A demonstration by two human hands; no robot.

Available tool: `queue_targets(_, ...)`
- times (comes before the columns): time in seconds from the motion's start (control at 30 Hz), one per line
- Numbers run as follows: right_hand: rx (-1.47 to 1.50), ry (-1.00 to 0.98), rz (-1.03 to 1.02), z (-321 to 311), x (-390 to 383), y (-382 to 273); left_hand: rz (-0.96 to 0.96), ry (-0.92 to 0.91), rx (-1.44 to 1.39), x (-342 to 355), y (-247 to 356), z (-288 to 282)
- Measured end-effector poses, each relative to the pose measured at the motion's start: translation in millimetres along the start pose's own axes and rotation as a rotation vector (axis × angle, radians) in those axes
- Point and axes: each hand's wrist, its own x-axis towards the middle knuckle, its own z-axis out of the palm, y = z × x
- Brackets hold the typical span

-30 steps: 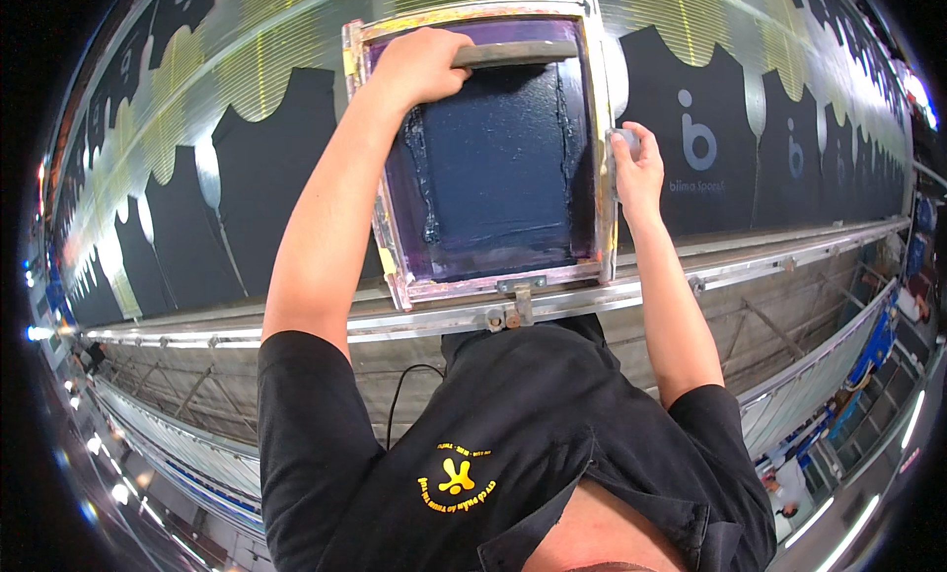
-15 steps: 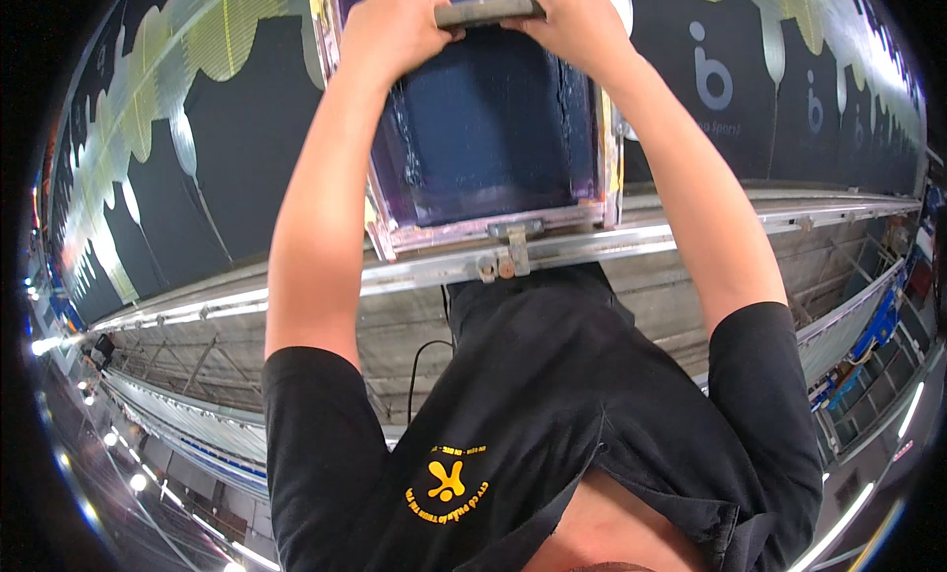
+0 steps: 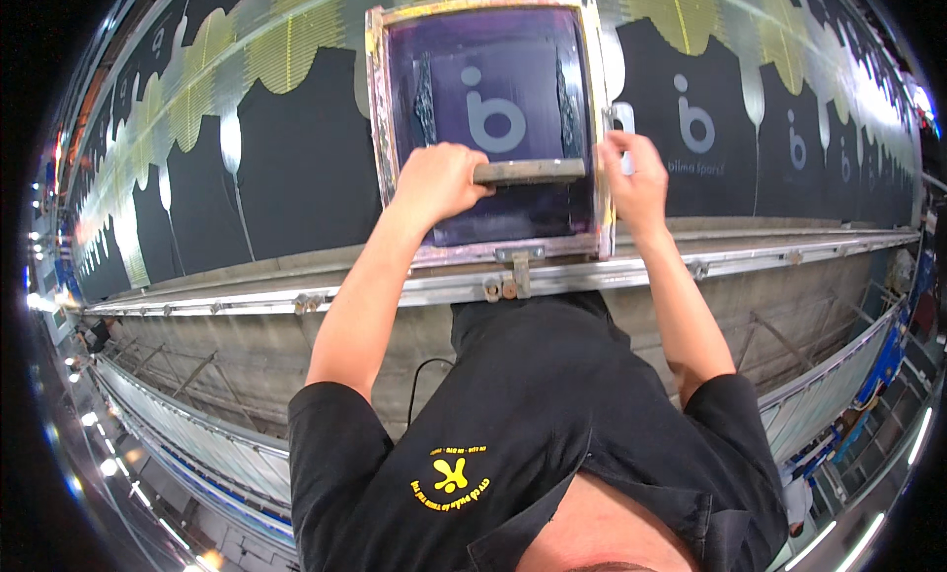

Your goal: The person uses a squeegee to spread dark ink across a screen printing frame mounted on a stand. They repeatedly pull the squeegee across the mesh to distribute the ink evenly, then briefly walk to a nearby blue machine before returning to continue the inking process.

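Note:
My left hand [image 3: 441,182] is closed round the left end of a long-handled squeegee [image 3: 535,172], which lies crosswise over the lower part of a purple printing screen [image 3: 449,51]. Off the squeegee, my right hand [image 3: 637,182] has its fingers curled at the right side rail of the screen frame [image 3: 378,108], beside a small pale metal fitting; the exact contact is partly hidden. Through the mesh a light grey letter-like shape shows, with dark ink streaks [image 3: 424,101] down both sides. Dark ink pools below the squeegee.
Black fabric pieces [image 3: 306,168] lie along the long table to both sides, some on the right with grey prints [image 3: 695,128]. Yellow striped board [image 3: 286,54] shows between them. A metal rail [image 3: 424,282] with a stop bracket [image 3: 516,276] runs along the near edge.
Both hands gripped the squeegee near the far end of the screen. The squeegee has come toward me, and my right hand has left it for the frame's right side.

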Motion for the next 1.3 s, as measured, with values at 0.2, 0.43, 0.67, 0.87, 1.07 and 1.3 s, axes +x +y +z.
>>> queue_targets(0.2,-0.041,0.141,0.455,20,51,60,0.021,0.108,0.066,110,-52,-80)
queue_targets(0.43,0.419,-0.032,0.799,19,71,36,-0.033,0.075,-0.007,146,-85,-65)
queue_targets(0.67,0.477,0.022,0.731,4,84,6,0.178,0.420,0.009,-25,-27,39)
queue_targets(0.87,0.406,0.139,0.561,14,77,1,0.100,0.436,-0.084,-119,22,107)
queue_targets(1.07,0.068,0.258,0.385,75,41,-51,0.155,0.519,-0.222,-167,-24,87)
queue_targets(1.3,0.217,0.192,0.513,182,2,-127,-0.064,0.339,-0.106,-211,-137,74)
